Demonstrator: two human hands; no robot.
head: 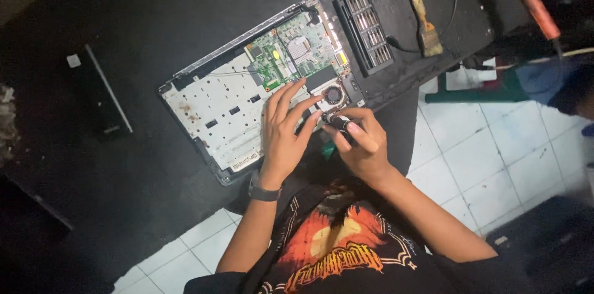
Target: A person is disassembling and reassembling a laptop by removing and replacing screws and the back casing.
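Observation:
An opened laptop base lies on a black table, its green circuit board and small round fan exposed. My left hand rests flat on the laptop's near edge, fingers spread toward the board. My right hand grips a dark screwdriver, its tip pointing at the laptop's edge just below the fan. The two hands nearly touch.
A black case of screwdriver bits sits right of the laptop, with a paintbrush beyond it. A flat dark panel lies at the left. A red-handled tool is at the top right. White floor tiles show below the table's edge.

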